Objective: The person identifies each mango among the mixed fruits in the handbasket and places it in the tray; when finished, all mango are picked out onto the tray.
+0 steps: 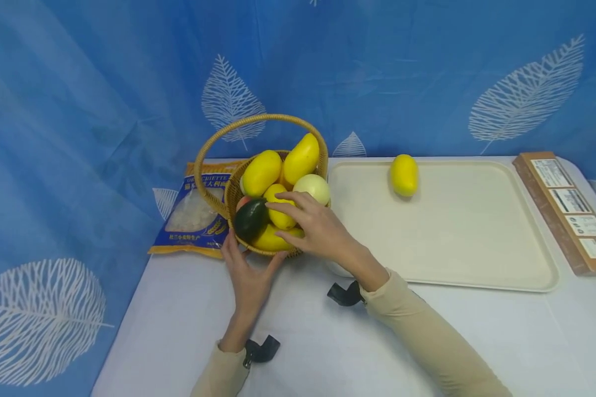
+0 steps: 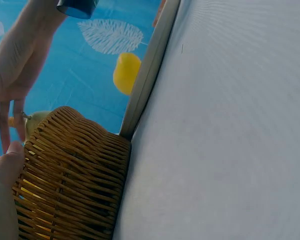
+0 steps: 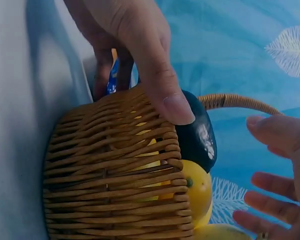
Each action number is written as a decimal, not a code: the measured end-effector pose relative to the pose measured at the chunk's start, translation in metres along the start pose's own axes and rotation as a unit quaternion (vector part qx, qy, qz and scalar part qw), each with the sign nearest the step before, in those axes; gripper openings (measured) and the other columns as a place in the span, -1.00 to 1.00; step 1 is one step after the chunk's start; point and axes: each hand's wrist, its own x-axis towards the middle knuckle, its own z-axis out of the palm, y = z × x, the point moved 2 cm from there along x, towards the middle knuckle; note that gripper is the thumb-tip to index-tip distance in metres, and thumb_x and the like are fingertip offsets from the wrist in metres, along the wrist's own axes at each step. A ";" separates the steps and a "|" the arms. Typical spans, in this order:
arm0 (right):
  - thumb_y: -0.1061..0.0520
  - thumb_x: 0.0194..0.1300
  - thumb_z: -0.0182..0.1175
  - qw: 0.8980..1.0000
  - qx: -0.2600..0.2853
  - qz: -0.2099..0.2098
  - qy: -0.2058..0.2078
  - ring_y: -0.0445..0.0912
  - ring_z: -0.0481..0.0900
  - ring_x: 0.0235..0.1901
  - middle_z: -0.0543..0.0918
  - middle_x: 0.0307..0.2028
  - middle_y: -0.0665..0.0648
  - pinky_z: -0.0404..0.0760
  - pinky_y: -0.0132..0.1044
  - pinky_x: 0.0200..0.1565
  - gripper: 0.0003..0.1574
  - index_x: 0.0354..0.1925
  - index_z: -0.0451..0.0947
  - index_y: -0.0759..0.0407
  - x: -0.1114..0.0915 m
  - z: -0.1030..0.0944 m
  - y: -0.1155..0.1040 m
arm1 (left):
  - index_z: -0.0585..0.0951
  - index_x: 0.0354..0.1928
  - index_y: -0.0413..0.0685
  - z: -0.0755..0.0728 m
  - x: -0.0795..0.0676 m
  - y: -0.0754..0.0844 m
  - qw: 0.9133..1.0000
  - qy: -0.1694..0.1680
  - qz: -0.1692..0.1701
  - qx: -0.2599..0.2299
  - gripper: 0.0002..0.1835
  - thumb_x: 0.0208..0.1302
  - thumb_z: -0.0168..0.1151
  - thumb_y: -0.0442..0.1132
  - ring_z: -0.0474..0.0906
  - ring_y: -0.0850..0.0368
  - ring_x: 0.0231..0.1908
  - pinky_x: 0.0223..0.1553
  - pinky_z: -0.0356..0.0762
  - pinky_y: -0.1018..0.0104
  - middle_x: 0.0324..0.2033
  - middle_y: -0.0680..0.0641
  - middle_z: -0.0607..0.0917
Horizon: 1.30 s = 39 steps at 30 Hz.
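Note:
A wicker basket with a tall handle is full of fruit. Yellow mangoes, a pale green round fruit, a lemon, a dark green avocado and a banana-like yellow fruit show in it. My left hand grips the basket's near left side, its thumb at the rim in the right wrist view. Over the fruit hovers my right hand, fingers spread; the right wrist view shows these fingers apart from the fruit, holding nothing.
Right of the basket lies a beige tray with one yellow mango near its back edge. A blue pasta bag lies behind the basket's left side. At the far right is a brown box. Blue curtain hangs behind.

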 end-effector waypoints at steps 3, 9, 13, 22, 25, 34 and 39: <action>0.00 0.24 0.36 1.000 0.007 -0.012 0.007 0.05 0.50 0.19 0.50 0.24 0.19 0.53 -0.14 0.20 -0.40 0.22 0.52 0.06 0.001 -0.001 -0.006 | 0.00 0.55 0.12 0.000 0.001 0.000 1.000 -0.001 0.001 0.002 0.20 -0.06 0.58 0.01 0.20 0.02 0.34 0.25 0.39 0.02 0.39 -0.15 0.16; -0.09 0.23 0.36 0.998 0.023 0.042 -0.052 0.09 0.41 0.29 0.38 0.35 0.20 0.52 -0.03 0.22 -0.31 0.29 0.46 0.00 -0.001 0.006 -0.011 | -0.01 0.55 0.03 -0.001 0.000 0.000 1.000 0.001 0.007 0.009 0.22 -0.06 0.58 0.02 0.18 -0.08 0.36 0.24 0.39 -0.07 0.41 -0.21 0.13; -0.10 0.26 0.33 0.992 0.011 0.087 -0.086 0.07 0.28 0.39 0.24 0.44 0.19 0.48 -0.03 0.26 -0.24 0.36 0.37 -0.02 -0.004 0.018 0.000 | -0.02 0.55 0.06 0.000 0.001 -0.001 1.000 0.000 0.006 0.006 0.24 -0.09 0.59 0.03 0.17 -0.06 0.36 0.30 0.30 -0.14 0.41 -0.20 0.13; 0.04 0.28 0.32 0.995 0.026 0.067 -0.065 0.05 0.08 0.49 0.17 0.48 0.19 0.26 -0.10 0.42 -0.32 0.32 0.42 0.13 -0.006 0.035 0.018 | 0.00 0.54 0.08 0.001 0.002 0.000 1.000 0.002 0.012 0.001 0.24 -0.11 0.62 -0.01 0.18 -0.05 0.35 0.29 0.31 -0.12 0.40 -0.20 0.14; 0.08 0.28 0.32 0.996 0.024 0.068 -0.044 0.05 0.18 0.45 0.26 0.43 0.19 0.27 -0.10 0.41 -0.39 0.27 0.48 0.14 -0.005 0.036 0.018 | 0.01 0.54 0.07 0.001 0.002 0.000 1.000 0.004 0.014 -0.004 0.24 -0.12 0.62 -0.03 0.19 -0.05 0.34 0.27 0.33 -0.09 0.39 -0.19 0.15; 0.01 0.27 0.34 0.994 0.046 0.098 -0.030 0.05 0.37 0.28 0.45 0.28 0.16 0.40 -0.05 0.32 -0.48 0.16 0.56 0.10 -0.002 0.004 -0.002 | 0.00 0.54 0.12 0.000 0.001 0.000 1.000 0.003 0.004 -0.009 0.23 -0.10 0.61 -0.02 0.19 0.01 0.33 0.22 0.39 0.01 0.40 -0.16 0.15; -0.04 0.24 0.35 0.992 0.056 0.092 -0.072 0.05 0.37 0.25 0.50 0.21 0.14 0.42 -0.04 0.30 -0.56 0.06 0.63 0.08 -0.003 -0.004 -0.004 | 0.00 0.54 0.11 0.000 0.001 0.000 1.000 0.002 0.003 -0.010 0.23 -0.10 0.61 -0.02 0.20 0.02 0.32 0.20 0.40 0.03 0.39 -0.16 0.15</action>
